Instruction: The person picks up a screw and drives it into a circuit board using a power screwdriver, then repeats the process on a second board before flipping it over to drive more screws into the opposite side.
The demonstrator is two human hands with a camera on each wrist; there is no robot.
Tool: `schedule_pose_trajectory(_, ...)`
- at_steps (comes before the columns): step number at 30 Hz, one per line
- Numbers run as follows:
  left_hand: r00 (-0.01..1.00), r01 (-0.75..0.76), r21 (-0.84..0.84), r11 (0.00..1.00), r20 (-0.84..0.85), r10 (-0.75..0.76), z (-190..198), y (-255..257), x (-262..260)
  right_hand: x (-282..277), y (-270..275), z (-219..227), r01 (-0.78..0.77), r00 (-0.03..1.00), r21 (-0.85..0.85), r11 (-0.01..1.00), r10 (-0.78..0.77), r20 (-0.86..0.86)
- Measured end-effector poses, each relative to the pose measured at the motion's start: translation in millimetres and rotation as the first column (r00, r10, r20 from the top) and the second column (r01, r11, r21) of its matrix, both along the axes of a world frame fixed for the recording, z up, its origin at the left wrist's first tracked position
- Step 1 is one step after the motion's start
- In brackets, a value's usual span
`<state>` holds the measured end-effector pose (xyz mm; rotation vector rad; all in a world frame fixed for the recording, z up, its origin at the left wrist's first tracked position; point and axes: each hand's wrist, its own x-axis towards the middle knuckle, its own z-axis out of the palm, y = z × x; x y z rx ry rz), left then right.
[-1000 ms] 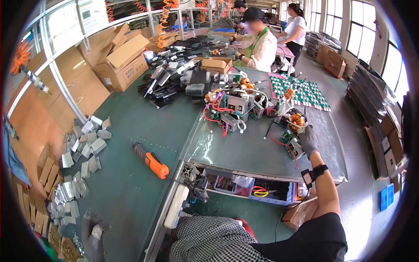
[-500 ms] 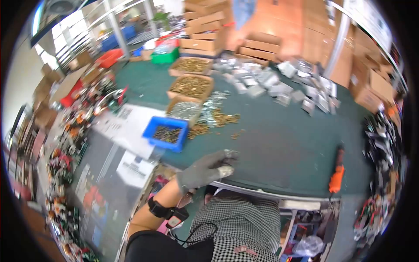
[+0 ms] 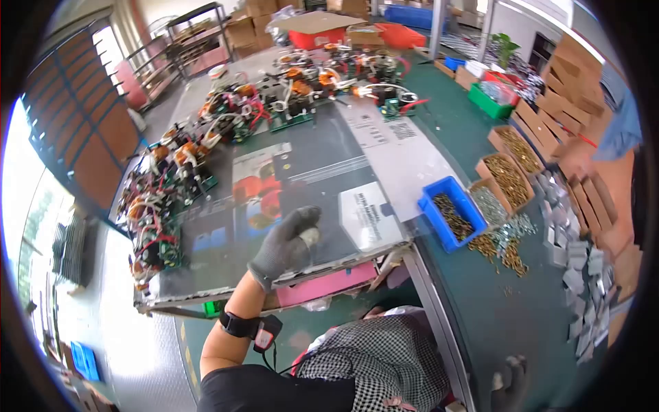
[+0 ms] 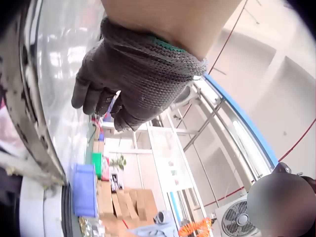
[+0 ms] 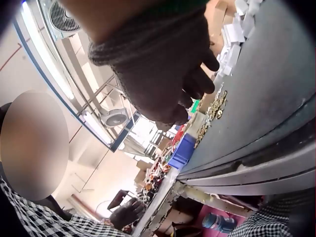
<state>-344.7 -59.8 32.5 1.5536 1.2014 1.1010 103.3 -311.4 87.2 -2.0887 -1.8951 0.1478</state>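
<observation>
My left hand (image 3: 285, 244), in a grey glove, hovers over the near part of the left table (image 3: 322, 185), its fingers loosely bent with nothing between them. Under and beyond it lie printed sheets, including a white label sheet (image 3: 371, 216) to its right. In the left wrist view the gloved fingers (image 4: 91, 98) hang relaxed near the table's edge. My right hand (image 3: 509, 381), also gloved, is low at the right, over the green bench (image 3: 473, 309). The right wrist view shows its fingers (image 5: 200, 81) loosely curled and holding nothing.
Wired circuit assemblies (image 3: 295, 86) with copper coils line the table's far and left sides. A blue bin (image 3: 449, 213) of small parts stands beside boxes of brass-coloured pieces (image 3: 504, 178). Loose metal brackets (image 3: 583, 275) lie at the right. The table's metal edge (image 3: 439, 323) borders the green bench.
The head view has swung left from the right-hand table to the left one. My right hand has left the coil assembly it touched; my left hand has moved over the left table.
</observation>
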Motion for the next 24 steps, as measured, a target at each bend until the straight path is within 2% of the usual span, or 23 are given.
schedule_pose_trajectory(1, 0.986, -0.151, 0.059, 0.987, -0.068, 0.155, -5, -8, -29, -8, 17, 3, -0.054, 0.997, -0.033, 0.998, 0.052, -0.060)
schedule_pose_trajectory(2, 0.879, -0.298, 0.228, 0.927, -0.312, 0.359, -10, -17, -62, -12, 30, 2, -0.127, 0.989, -0.046, 0.991, 0.122, -0.088)
schedule_pose_trajectory(3, 0.675, -0.409, 0.337, 0.848, -0.514, 0.529, 7, -30, -85, -14, 41, -2, -0.178, 0.979, -0.048, 0.983, 0.172, -0.109)
schedule_pose_trajectory(4, 0.517, -0.472, 0.513, 0.718, -0.498, 0.696, 12, -41, -110, -15, 50, -7, -0.226, 0.967, -0.047, 0.973, 0.218, -0.130)
schedule_pose_trajectory(6, 0.217, -0.592, 0.588, 0.551, -0.542, 0.812, 30, -68, -160, -16, 64, -19, -0.276, 0.950, -0.052, 0.960, 0.265, -0.163)
schedule_pose_trajectory(7, 0.079, -0.657, 0.616, 0.434, -0.516, 0.853, 34, -80, -184, -15, 67, -26, -0.281, 0.948, -0.061, 0.958, 0.267, -0.176)
schedule_pose_trajectory(8, -0.157, -0.673, 0.675, 0.303, -0.531, 0.833, 42, -100, -231, -18, 74, -34, -0.289, 0.942, -0.073, 0.954, 0.270, -0.197)
schedule_pose_trajectory(9, -0.287, -0.688, 0.682, 0.249, -0.570, 0.769, 52, -107, -242, -19, 75, -36, -0.282, 0.940, -0.051, 0.958, 0.266, -0.213)
schedule_pose_trajectory(10, -0.338, -0.711, 0.676, 0.195, -0.571, 0.748, 51, -111, -266, -19, 76, -38, -0.275, 0.938, -0.031, 0.961, 0.261, -0.229)
schedule_pose_trajectory(11, -0.350, -0.757, 0.627, 0.183, -0.626, 0.697, 50, -115, -286, -20, 77, -39, -0.264, 0.936, -0.008, 0.964, 0.254, -0.244)
schedule_pose_trajectory(13, -0.275, -0.903, 0.409, 0.129, -0.783, 0.557, 32, -116, -327, -18, 78, -41, -0.274, 0.933, 0.003, 0.962, 0.266, -0.241)
schedule_pose_trajectory(14, -0.064, -0.982, 0.138, 0.126, -0.881, 0.468, 18, -118, -355, -17, 78, -41, -0.274, 0.933, 0.008, 0.962, 0.268, -0.238)
schedule_pose_trajectory(15, 0.181, -0.976, -0.113, 0.188, -0.897, 0.404, 19, -120, -376, -18, 78, -40, -0.270, 0.932, -0.001, 0.963, 0.261, -0.252)
schedule_pose_trajectory(17, 0.226, -0.864, -0.067, 0.499, -0.937, 0.266, 27, -129, -359, -20, 76, -36, -0.257, 0.929, -0.021, 0.966, 0.241, -0.280)
schedule_pose_trajectory(20, 0.378, -0.875, -0.172, 0.453, -0.828, 0.415, 31, -139, -364, -15, 72, -43, -0.258, 0.939, -0.014, 0.966, 0.248, -0.240)
schedule_pose_trajectory(21, 0.117, -0.873, 0.108, 0.475, -0.900, 0.420, 24, -144, -355, -14, 71, -46, -0.267, 0.939, -0.003, 0.964, 0.259, -0.227)
schedule_pose_trajectory(23, -0.121, -0.821, 0.347, 0.454, -0.882, 0.456, 12, -148, -344, -12, 68, -47, -0.270, 0.943, 0.024, 0.963, 0.269, -0.196)
schedule_pose_trajectory(24, -0.187, -0.786, 0.461, 0.411, -0.812, 0.553, 4, -151, -334, -11, 65, -43, -0.266, 0.944, 0.009, 0.964, 0.263, -0.200)
